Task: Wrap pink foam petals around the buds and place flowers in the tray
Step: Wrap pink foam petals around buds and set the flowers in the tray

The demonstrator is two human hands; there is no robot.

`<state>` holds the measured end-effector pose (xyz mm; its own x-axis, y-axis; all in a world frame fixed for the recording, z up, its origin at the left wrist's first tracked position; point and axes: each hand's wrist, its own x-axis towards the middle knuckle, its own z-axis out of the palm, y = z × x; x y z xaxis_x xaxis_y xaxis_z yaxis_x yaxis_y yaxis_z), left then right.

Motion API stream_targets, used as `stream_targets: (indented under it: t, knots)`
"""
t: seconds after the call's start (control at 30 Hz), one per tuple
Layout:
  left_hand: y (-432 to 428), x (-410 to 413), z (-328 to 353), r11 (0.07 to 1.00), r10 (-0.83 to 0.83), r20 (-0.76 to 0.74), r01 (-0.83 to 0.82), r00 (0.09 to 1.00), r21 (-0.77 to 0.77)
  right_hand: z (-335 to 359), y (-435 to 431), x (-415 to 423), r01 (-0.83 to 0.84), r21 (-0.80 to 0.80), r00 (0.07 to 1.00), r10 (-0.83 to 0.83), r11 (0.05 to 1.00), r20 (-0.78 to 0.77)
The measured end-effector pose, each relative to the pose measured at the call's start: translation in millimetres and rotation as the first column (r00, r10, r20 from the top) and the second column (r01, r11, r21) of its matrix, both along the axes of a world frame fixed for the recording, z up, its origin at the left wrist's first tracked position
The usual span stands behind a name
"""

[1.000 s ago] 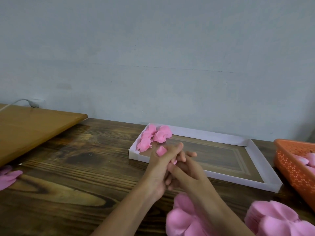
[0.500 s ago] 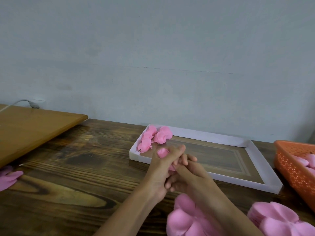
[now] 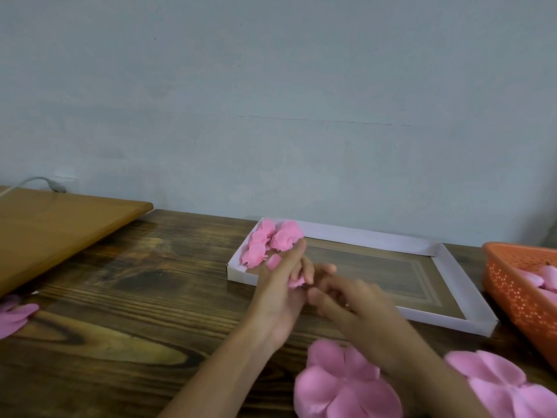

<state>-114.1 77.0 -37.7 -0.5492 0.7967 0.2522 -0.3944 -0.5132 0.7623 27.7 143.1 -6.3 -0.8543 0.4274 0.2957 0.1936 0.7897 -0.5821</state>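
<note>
A plain grey-blue wall (image 3: 271, 86) fills the upper half of the view, matt and evenly lit by soft light. A thin hairline mark (image 3: 316, 120) runs almost level across it, right of the middle. Low on the wall at the far left, a pale cable (image 3: 39, 180) curves down to what may be a plug at a socket; the spot is too small to be sure. Below the wall stands a dark wooden table (image 3: 135, 297) with bold grain and a glossy finish that catches a pale sheen. A lighter brown board (image 3: 54, 230) with a rounded corner sits higher, over the table's left end.
</note>
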Motion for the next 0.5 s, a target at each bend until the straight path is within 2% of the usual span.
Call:
stream_targets:
  t: [0.07,0.13,0.17,0.5]
  knots:
    - [2.9,-8.8,-5.2,0.997,0.074,-0.002,-0.074,0.997,0.003,10.8,10.8,11.9,0.001,0.148,0.968,-0.038,0.989,0.25]
    - [4.3,-15.9,-11.0,0.994,0.102,-0.018,-0.103,0.995,-0.026,16.5,17.7,23.1,-0.074,0.15,0.904,0.002,0.986,0.427]
    - [5.3,-18.8,-13.6,0.994,0.102,-0.016,-0.102,0.995,-0.038,17.8,17.4,26.3,-0.102,0.13,0.883,0.029,0.986,0.469]
    - [11.9,-31.2,-27.5,0.985,0.13,0.079,-0.12,0.988,-0.12,21.1,18.0,3.4,-0.123,0.075,0.879,0.074,0.99,0.47]
